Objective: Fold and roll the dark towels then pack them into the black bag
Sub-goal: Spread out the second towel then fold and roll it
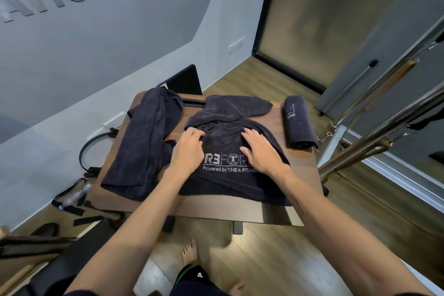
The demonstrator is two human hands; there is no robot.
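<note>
A dark towel with white printed lettering (230,182) lies spread and rumpled across the middle of the wooden table (302,175). My left hand (188,149) rests on its left part with the fingers bent into the cloth near a fold. My right hand (262,151) lies flat on the towel, fingers spread and straight, partly covering the lettering. A second dark towel (144,146) lies loosely bunched along the table's left side. A rolled dark towel (299,121) lies at the table's right edge. No black bag is clearly in view.
A black ring (96,142) and black straps (69,197) lie on the floor left of the table by the white wall. Metal bars of exercise equipment (374,132) stand to the right. A black panel (185,81) is behind the table. My bare feet (189,255) are on the wooden floor.
</note>
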